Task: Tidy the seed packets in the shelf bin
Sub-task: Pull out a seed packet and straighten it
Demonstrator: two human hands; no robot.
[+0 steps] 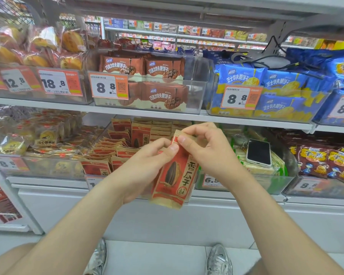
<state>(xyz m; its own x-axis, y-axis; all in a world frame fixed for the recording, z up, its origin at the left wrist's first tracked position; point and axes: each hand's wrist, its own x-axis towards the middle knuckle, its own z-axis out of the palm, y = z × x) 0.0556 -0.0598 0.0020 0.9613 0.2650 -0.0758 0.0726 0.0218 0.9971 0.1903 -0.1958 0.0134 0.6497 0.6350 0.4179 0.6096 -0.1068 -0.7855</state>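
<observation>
A red and tan seed packet with a sunflower seed picture hangs upright in front of the lower shelf. My left hand grips its left edge, thumb near the top. My right hand pinches its top corner from above. Behind them, a clear shelf bin holds several more seed packets, some standing in rows at the back, others leaning and lying flat at the front left.
A white phone lies on green-edged packets in the bin to the right. Pastry packs fill the bin to the left. Wafer boxes sit on the shelf above. My shoes stand on the floor below.
</observation>
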